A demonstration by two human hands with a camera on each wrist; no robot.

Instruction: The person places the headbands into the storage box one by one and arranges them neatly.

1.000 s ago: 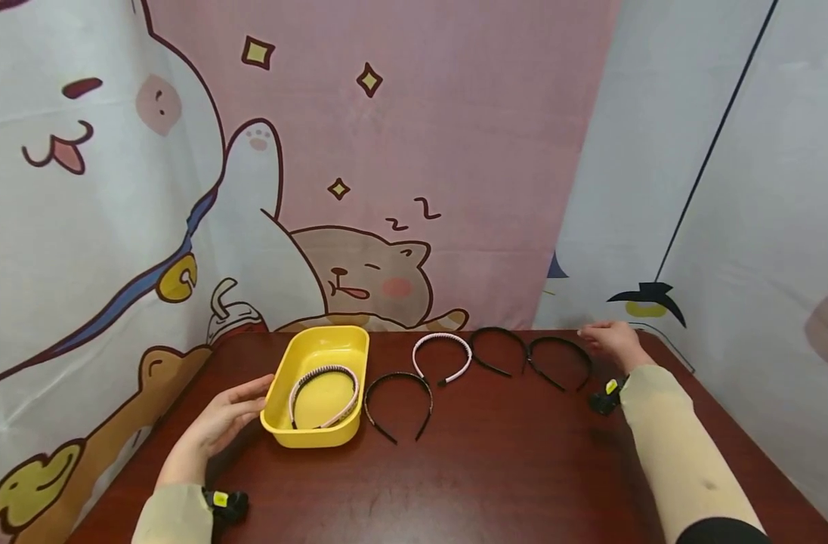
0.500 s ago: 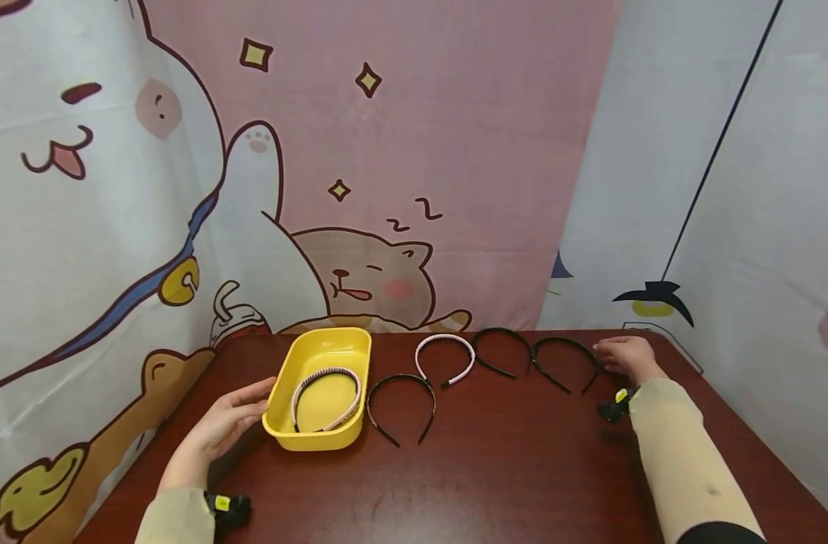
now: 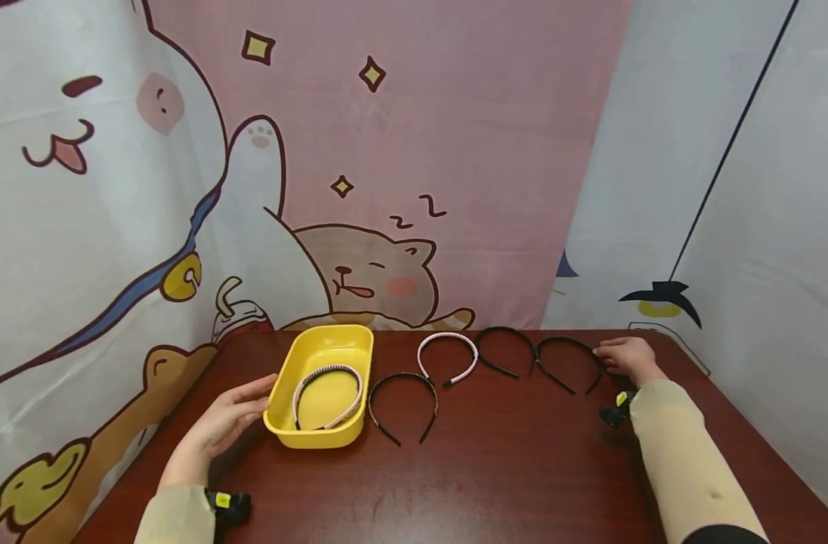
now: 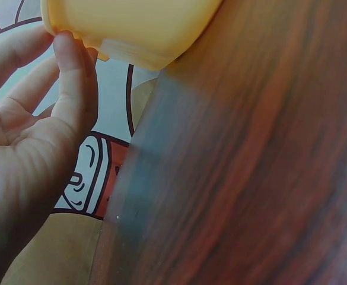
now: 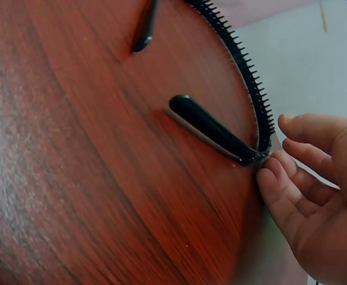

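My left hand (image 3: 227, 419) holds the left rim of a yellow plastic basin (image 3: 319, 440), with the thumb and fingertips at its lip in the left wrist view. Inside the basin lies a pink-and-black headband (image 3: 331, 368). At the far right, my right hand (image 3: 628, 359) pinches the right side of a black toothed headband (image 5: 244, 65) between thumb and fingertips. That headband still lies on the table, its two ends toward me.
Left of the right hand, another black headband (image 3: 505, 329), a pale pink one (image 3: 448, 335) and a dark patterned one (image 3: 402, 375) lie on the brown wooden table (image 3: 489, 468). A cartoon-printed curtain (image 3: 482, 151) rises behind the table.
My right hand has come down slightly to the right side of the rightmost black headband and taken hold of it. The left hand has stayed at the basin.
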